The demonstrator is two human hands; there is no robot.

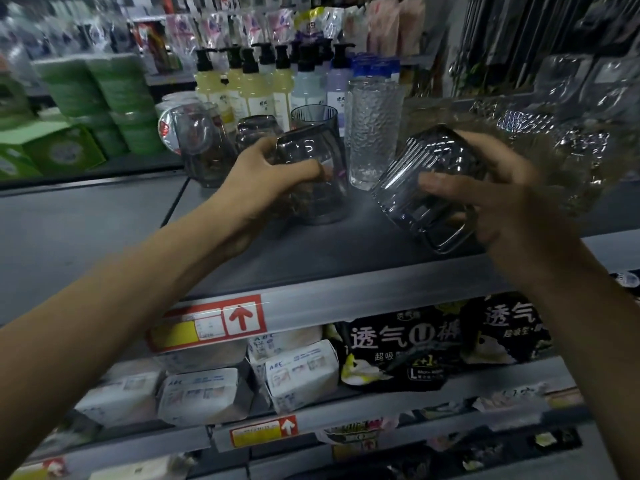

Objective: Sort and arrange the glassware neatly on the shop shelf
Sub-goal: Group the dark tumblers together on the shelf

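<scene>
The scene was a dim shop aisle, with a flat grey metal shelf (pixel 294 258) whose front edge carried a red-and-yellow price label (pixel 207 322) marked with an arrow. One tall clear glass (pixel 375 133) with a hammered, dimpled wall stood upright on the shelf.

Just left of the tall clear glass, the left hand (pixel 263 174) gripped a smooth, smoky grey tumbler (pixel 318 178) with its fingers and thumb curled round the side. The tumbler stood upright on the shelf.

Just right of the tall clear glass and nearer the camera, the right hand (pixel 512 209) held one ribbed grey glass (pixel 426 195) tilted, with fingers wrapped over its fluted wall. I could not tell whether it touched the shelf.

Behind and left of the tall clear glass stood at least three more dark glasses (pixel 256 133). Further behind it was a row of at least six pump bottles (pixel 249 88) with black heads.

Right of the tall clear glass lay crinkled clear plastic wrapping (pixel 554 133), too blurred to count. Far left of it were stacked green packs (pixel 104 98). Below it, on a lower shelf, sat soft white packs (pixel 301 372) and glossy black packs (pixel 398 351).
</scene>
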